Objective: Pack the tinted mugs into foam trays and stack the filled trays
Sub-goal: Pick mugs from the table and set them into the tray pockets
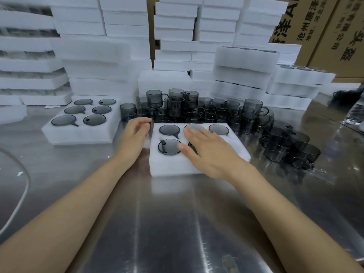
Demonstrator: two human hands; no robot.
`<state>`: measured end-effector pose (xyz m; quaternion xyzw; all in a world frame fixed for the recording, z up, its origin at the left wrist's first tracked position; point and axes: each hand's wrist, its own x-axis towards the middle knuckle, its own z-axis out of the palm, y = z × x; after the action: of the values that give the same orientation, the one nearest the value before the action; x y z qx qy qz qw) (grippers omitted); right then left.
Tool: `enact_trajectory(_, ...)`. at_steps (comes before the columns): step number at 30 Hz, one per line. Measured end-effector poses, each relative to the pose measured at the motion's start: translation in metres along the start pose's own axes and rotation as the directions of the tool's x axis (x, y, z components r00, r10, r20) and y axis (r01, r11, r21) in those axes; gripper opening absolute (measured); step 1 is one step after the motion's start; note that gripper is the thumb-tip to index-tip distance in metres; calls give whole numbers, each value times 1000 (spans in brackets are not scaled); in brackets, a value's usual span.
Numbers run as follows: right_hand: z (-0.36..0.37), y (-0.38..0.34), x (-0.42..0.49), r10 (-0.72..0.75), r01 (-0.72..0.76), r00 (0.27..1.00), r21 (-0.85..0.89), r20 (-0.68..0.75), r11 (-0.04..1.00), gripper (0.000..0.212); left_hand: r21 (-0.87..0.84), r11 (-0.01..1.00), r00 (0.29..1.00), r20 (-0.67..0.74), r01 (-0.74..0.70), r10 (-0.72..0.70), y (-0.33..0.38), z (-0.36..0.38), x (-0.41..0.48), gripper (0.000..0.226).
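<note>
A white foam tray (167,166) lies in the middle of the steel table, with smoky grey mugs (169,129) sunk upside down into its holes. My right hand (206,152) lies flat on top of it with straight fingers, covering the mugs on its right side. My left hand (136,134) rests against the tray's left edge, fingers relaxed and slightly blurred. A second filled foam tray (65,134) holding several mugs sits to the left. Behind the tray stands a crowd of loose tinted mugs (197,109), some stacked, spreading to the right (291,146).
Tall stacks of foam trays (94,62) line the back, with filled stacks (244,75) at the right. Cardboard boxes (323,26) stand at the far right. A white cable (21,196) curves along the left. A plastic water bottle (354,113) lies at the right edge.
</note>
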<state>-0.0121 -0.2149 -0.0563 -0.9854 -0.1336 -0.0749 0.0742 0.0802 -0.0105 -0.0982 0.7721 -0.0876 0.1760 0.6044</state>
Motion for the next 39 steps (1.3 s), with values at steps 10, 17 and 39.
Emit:
enact_trajectory(10,1,5,1,-17,15,993,18,113,1000,82,525,847,984,87,87,-155,-15,-6,15,57)
enact_trajectory(17,4,3,0,-16,15,999,15,48,1000,77,561,825,966,172,65,-193,-12,-8,20,62)
enact_trajectory(39,-2,-1,3,129,27,955,511,-268,859,30,-107,984,959,-264,-140,108,1,-6,7,24)
